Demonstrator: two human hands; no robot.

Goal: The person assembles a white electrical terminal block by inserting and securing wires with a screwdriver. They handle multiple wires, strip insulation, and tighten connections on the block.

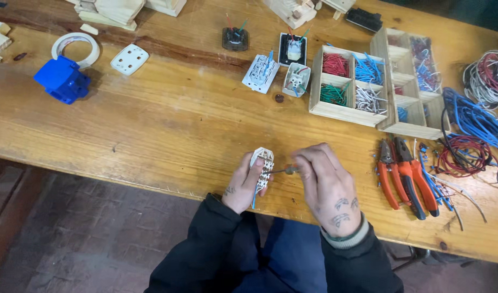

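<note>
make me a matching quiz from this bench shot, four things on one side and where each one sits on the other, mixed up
Things:
1. white socket module
2. screwdriver
3. blue box
4. orange-handled pliers

Places:
A. on the bench to the right of the hands
B. held in the left hand
C. far left of the bench, beside the tape roll
D. held in the right hand

Pairs: 1-B, 2-D, 3-C, 4-A

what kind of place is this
Most likely an electrical training workshop or wiring bench. A wooden tray holds cut wires sorted by colour, orange-handled pliers lie on the wooden workbench, and the left hand holds a white socket module while the right hand drives a screwdriver into it.
</note>
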